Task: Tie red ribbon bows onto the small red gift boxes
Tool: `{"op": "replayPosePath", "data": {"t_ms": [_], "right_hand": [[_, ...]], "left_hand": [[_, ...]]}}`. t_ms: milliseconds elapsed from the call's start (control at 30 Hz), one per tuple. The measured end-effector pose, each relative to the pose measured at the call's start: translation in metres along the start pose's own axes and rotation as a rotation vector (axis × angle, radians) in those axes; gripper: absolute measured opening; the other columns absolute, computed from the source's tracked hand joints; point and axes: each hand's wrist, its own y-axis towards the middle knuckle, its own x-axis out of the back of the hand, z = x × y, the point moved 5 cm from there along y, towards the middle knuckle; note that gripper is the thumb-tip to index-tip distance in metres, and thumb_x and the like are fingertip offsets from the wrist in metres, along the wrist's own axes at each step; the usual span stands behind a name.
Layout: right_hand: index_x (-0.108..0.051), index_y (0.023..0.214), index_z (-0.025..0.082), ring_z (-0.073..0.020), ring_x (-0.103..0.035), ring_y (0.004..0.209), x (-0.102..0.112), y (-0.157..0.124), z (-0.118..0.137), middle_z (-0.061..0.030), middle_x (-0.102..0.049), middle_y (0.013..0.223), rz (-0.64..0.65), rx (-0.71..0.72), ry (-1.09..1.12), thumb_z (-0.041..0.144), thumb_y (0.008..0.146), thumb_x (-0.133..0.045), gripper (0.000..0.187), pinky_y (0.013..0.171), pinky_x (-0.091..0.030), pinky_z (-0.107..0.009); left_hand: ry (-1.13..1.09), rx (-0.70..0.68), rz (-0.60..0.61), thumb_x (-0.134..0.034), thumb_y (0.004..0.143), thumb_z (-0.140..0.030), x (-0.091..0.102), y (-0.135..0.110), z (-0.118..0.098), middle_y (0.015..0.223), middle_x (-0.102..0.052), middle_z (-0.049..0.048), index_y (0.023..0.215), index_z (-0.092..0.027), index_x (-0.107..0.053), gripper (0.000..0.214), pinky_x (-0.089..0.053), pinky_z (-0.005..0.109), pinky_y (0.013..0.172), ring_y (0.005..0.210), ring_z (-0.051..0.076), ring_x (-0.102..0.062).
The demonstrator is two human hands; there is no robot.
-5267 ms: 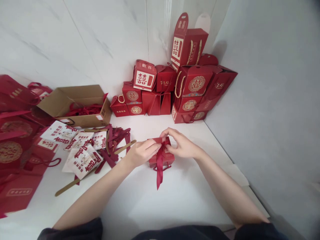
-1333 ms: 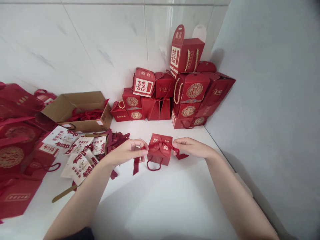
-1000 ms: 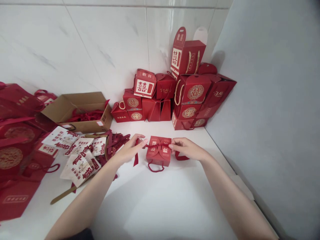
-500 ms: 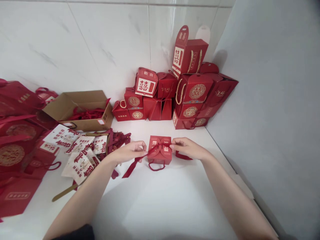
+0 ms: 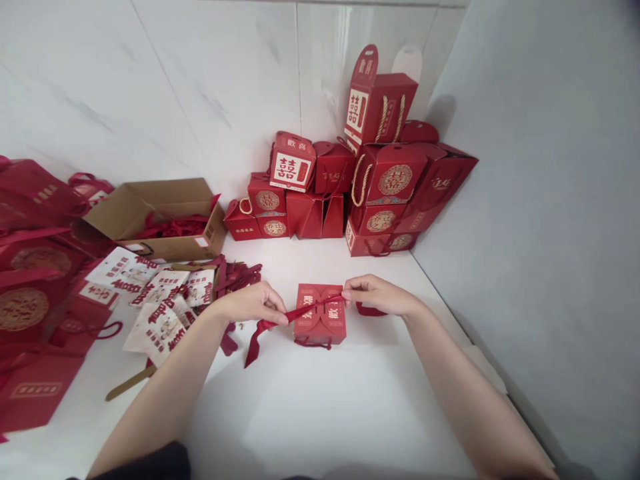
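Located on the white table [image 5: 320, 413], between left hand [image 5: 260, 305] and right hand [image 5: 374, 293]: small red box [image 5: 320, 324], top folded closed, red ribbon [image 5: 302, 311] across it. Pinched in left hand, thumb against fingers: ribbon, nearly straight toward the box, loose tail hanging below. Pinched in right hand, at the box's near edge: ribbon's other side.

Judged light and stiff-walled, likely thin card, apt to dent under squeezing; best gripped by opposite side walls. For the ribbon: judged soft and slippery, best pinched flat close to the box.

Printed on the box top: large pale characters, apparently 歡喜, partly crossed by ribbon. Finer print illegible; no brand identified.

To the left of left hand: white cards [image 5: 159, 332] with bold red characters, small text unclear. Farther beyond these: open carton [image 5: 175, 250] holding red strips [image 5: 173, 225]. Beyond right hand: stacked red boxes [image 5: 395, 179], 囍 readable.
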Motion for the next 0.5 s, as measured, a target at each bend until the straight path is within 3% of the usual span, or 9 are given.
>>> {"op": "replayPosePath", "data": {"t_ms": [133, 200, 300, 400, 500], "right_hand": [[-0.061, 0.074, 0.017, -0.0148, -0.052, 0.072, -0.002, 0.003, -0.005, -0.0013, -0.061, 0.077, 0.0, -0.005, 0.009, 0.046, 0.086, -0.055, 0.031, 0.071, -0.038, -0.027], [-0.06, 0.074, 0.017, -0.0137, -0.05, 0.069, -0.002, 0.003, -0.004, -0.0007, -0.06, 0.076, -0.014, -0.006, -0.002, 0.046, 0.086, -0.054, 0.032, 0.068, -0.037, -0.026], [-0.059, 0.073, 0.017, -0.012, -0.048, 0.065, -0.004, 0.003, -0.001, 0.0002, -0.058, 0.073, -0.016, -0.003, -0.002, 0.046, 0.086, -0.054, 0.032, 0.065, -0.036, -0.025], [-0.059, 0.073, 0.016, -0.012, -0.048, 0.065, -0.004, 0.003, -0.001, 0.0003, -0.058, 0.072, -0.024, -0.01, -0.008, 0.047, 0.085, -0.056, 0.033, 0.065, -0.036, -0.025], [-0.06, 0.074, 0.016, -0.0133, -0.051, 0.07, -0.004, 0.004, -0.003, -0.0008, -0.06, 0.075, -0.036, 0.003, -0.004, 0.046, 0.085, -0.055, 0.033, 0.07, -0.038, -0.026]], "left_hand": [[0.098, -0.13, 0.063, -0.072, 0.072, -0.036, 0.003, -0.006, -0.012, 0.069, -0.063, 0.0034, 0.07, -0.015, -0.075, 0.021, -0.043, 0.021, 0.06, 0.062, 0.011, -0.054], [0.085, -0.28, -0.033, -0.075, 0.069, -0.033, 0.005, -0.007, -0.024, 0.092, -0.067, 0.0077, 0.069, -0.018, -0.076, 0.015, -0.047, 0.026, 0.077, 0.084, 0.016, -0.06], [-0.053, -0.463, -0.142, -0.077, 0.068, -0.031, -0.001, 0.0, -0.037, 0.124, -0.061, 0.0119, 0.064, -0.019, -0.076, 0.013, -0.037, 0.04, 0.103, 0.118, 0.027, -0.052], [-0.211, -0.538, -0.174, -0.073, 0.073, -0.033, -0.014, 0.019, -0.04, 0.114, -0.068, 0.0127, 0.066, -0.019, -0.075, 0.016, -0.024, 0.046, 0.113, 0.121, 0.027, -0.053], [-0.248, -0.472, -0.316, -0.069, 0.077, -0.033, -0.019, 0.036, -0.038, 0.082, -0.075, 0.0071, 0.077, -0.017, -0.075, 0.017, -0.014, 0.045, 0.117, 0.093, 0.019, -0.068]]}}
